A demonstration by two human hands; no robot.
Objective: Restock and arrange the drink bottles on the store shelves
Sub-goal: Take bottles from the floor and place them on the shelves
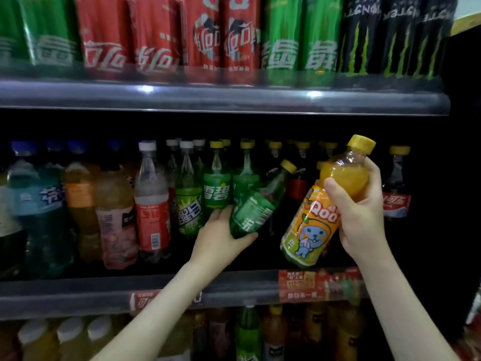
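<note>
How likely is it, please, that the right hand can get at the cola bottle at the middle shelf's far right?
Probably not yet: the right hand grips the orange juice bottle, so it is occupied. The cola bottle stands just beside it with nothing in front.

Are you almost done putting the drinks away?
Not quite. The middle shelf looks mostly full. The left hand grips a tilted green bottle and the right hand holds an orange juice bottle. Neither stands in a row yet, so both need placing.
</note>
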